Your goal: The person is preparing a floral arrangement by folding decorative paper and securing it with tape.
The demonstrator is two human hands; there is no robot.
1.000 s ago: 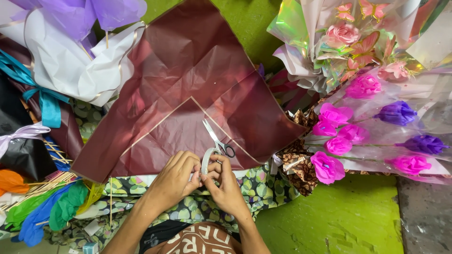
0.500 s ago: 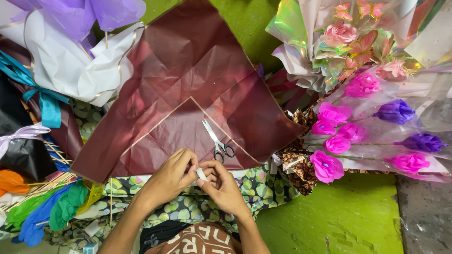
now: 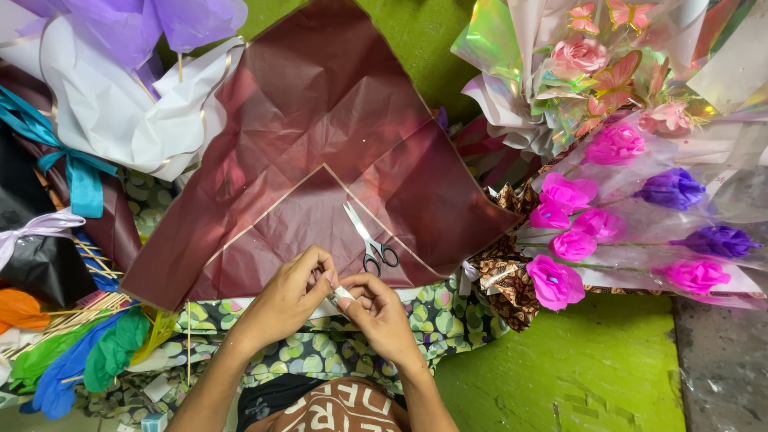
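Where a tape ring sat a second ago, both hands, left (image 3: pixel 290 294) and right (image 3: pixel 382 314), now pinch a white strip (image 3: pixel 344 294) below the scissors (image 3: pixel 370 240), fingers pressed together.

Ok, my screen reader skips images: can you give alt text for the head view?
Left hand and right hand pinch a small white piece together over dark red wrapping paper. Scissors lie on the paper; wrapped pink and purple flowers lie to the right.

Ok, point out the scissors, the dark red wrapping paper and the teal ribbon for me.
scissors (image 3: pixel 370 240): head view, on the blades near the pivot.
dark red wrapping paper (image 3: pixel 320 104): head view, on the upper sheet's middle.
teal ribbon (image 3: pixel 80 180): head view, on the hanging tail.
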